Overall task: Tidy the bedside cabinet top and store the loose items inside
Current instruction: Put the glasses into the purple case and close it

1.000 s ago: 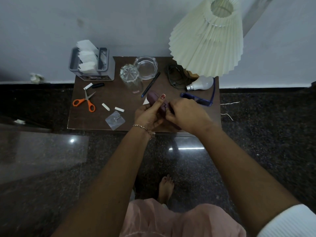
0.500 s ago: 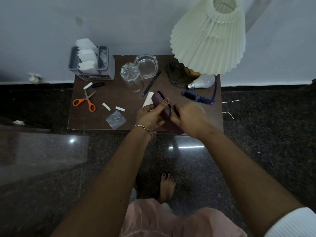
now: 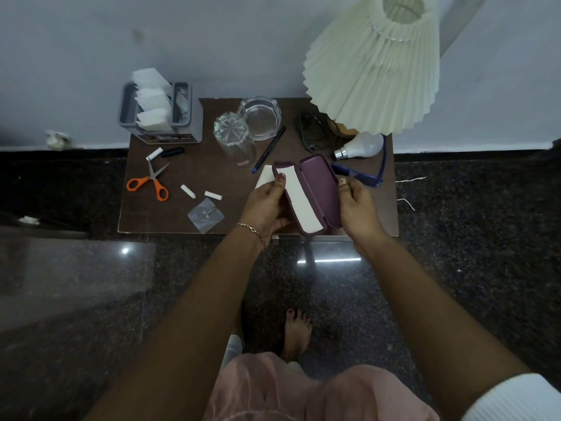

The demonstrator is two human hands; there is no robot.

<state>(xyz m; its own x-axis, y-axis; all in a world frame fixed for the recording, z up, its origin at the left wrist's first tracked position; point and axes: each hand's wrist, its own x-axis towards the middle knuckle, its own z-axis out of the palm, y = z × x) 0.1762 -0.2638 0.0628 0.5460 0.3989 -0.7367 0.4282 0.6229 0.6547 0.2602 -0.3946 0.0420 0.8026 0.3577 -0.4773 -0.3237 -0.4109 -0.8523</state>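
Over cabinet (image 3: pixel 182 217), open white-lined case (image 3: pixel 318 189) in pinching fingers (image 3: pixel 280 180) of left hand (image 3: pixel 267 205), right hand (image 3: pixel 358 205)

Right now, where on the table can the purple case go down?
Bare wood lies between the scissors and the tumbler, and at the front left corner beside the plastic packet. The back right is crowded: cable, bulb, blue glasses by the lamp.

We take the case (image 3: pixel 318 186), held over the near edge of the cabinet top (image 3: pixel 158 217), as our dial's centre. Our left hand (image 3: pixel 267 205) grips it at nine o'clock, our right hand (image 3: pixel 358 205) at three. On the top, the scissors (image 3: pixel 153 177) lie at nine, the tissue holder (image 3: pixel 158 117) at ten, the tumbler (image 3: pixel 233 138) at eleven, the cable (image 3: pixel 309 135) at twelve, the bulb (image 3: pixel 361 145) at one and the glasses (image 3: pixel 361 177) at two.
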